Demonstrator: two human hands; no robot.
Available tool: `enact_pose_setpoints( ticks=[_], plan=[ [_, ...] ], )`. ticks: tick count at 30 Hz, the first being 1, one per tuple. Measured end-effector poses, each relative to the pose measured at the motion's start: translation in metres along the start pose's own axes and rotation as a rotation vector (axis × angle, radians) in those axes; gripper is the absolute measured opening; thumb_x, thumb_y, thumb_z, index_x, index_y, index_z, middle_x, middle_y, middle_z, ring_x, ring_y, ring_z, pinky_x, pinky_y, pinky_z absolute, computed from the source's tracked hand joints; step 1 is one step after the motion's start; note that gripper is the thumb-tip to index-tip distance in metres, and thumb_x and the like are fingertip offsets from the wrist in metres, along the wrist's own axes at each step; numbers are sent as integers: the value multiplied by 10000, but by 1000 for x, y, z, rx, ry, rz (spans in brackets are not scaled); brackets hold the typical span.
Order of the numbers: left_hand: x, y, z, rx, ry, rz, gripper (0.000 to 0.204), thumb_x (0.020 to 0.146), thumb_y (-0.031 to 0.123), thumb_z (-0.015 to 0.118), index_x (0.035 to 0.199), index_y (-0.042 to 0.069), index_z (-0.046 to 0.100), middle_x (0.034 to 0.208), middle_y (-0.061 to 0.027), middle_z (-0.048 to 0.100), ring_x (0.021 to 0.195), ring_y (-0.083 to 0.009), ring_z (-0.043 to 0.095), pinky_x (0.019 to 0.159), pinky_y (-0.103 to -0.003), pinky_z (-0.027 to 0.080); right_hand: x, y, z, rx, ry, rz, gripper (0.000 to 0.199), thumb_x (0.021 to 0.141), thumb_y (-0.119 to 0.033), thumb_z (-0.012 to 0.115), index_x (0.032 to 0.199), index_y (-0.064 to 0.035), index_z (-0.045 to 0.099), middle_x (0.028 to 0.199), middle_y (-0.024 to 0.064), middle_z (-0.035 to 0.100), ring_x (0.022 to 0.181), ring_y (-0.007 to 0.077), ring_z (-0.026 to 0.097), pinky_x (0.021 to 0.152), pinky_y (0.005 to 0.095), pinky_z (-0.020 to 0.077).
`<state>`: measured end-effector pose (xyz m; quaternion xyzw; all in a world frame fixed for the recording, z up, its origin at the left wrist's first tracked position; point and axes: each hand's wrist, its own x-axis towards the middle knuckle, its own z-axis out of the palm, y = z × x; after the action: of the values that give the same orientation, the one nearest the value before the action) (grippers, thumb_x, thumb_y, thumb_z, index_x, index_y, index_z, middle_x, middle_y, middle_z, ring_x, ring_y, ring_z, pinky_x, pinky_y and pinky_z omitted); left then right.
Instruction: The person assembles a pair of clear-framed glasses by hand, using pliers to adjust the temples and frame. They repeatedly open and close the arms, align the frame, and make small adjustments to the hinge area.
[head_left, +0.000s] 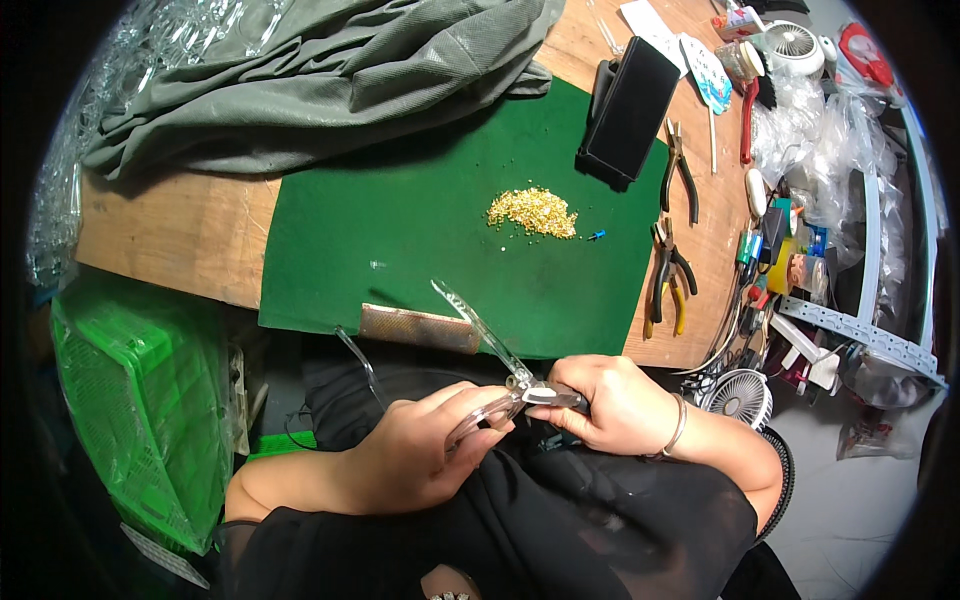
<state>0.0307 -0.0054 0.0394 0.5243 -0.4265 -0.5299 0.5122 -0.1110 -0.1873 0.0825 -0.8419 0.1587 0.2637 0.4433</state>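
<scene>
In front of my body, my left hand (425,450) grips a clear plastic eyeglass frame (485,335). One see-through temple reaches up over the mat's near edge, and the other sticks out to the left of my fingers. My right hand (620,400), with a bangle at the wrist, is closed round a pair of pliers (550,396). The plier jaws meet the frame by the hinge corner; exactly what they pinch is too small to tell. On the green mat (400,220) lies a heap of tiny gold-coloured metal parts (535,212), with a small blue piece (597,236) beside it.
A worn brown pad (420,328) lies at the mat's near edge. Two more pliers (680,175) rest on the right, below a dark phone on a stand (630,115). Grey cloth (330,90) covers the far left. Green crates (140,400) stand left, a small fan (738,398) right.
</scene>
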Motion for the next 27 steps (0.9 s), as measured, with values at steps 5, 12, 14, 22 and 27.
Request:
enact_pose_setpoints(
  ticks=[5, 12, 14, 22, 27],
  plan=[
    [-1, 8, -10, -513, -40, -267, 414, 881, 22, 558, 1271, -12, 425, 960, -94, 593, 699, -109, 605, 641, -233, 505, 8, 7, -24, 208, -78, -17, 343, 874, -309, 597, 963, 18, 542, 853, 194, 593, 799, 334, 605, 704, 385, 474],
    [7, 25, -26, -1013, -134, -334, 519, 846, -5, 572, 1321, -19, 364, 962, -125, 578, 621, -142, 580, 634, -295, 534, 41, 58, 28, 340, 487, -168, 276, 862, -156, 590, 1081, -30, 478, 980, 97, 527, 884, 215, 537, 812, 316, 432],
    [6, 30, -29, -1118, -88, -402, 526, 810, -41, 574, 1301, -32, 388, 926, -144, 587, 551, -167, 561, 571, -338, 547, 40, 59, 23, 313, 460, -169, 299, 875, -175, 579, 1116, -32, 474, 1008, 101, 522, 913, 213, 534, 841, 314, 423],
    [8, 27, -30, -1188, -25, -386, 537, 799, -23, 582, 1300, -28, 389, 905, -149, 584, 514, -165, 537, 500, -314, 532, 39, 54, 20, 357, 425, -129, 277, 846, -118, 600, 1100, -42, 518, 940, 71, 562, 840, 154, 540, 782, 275, 441],
    [4, 33, -32, -677, -204, -323, 587, 830, 11, 632, 1347, 6, 353, 1104, -136, 563, 766, -134, 604, 761, -255, 515, 45, 60, 31, 404, 501, -108, 211, 812, -101, 633, 1000, -45, 555, 841, 52, 585, 749, 134, 554, 703, 261, 452]
  ],
)
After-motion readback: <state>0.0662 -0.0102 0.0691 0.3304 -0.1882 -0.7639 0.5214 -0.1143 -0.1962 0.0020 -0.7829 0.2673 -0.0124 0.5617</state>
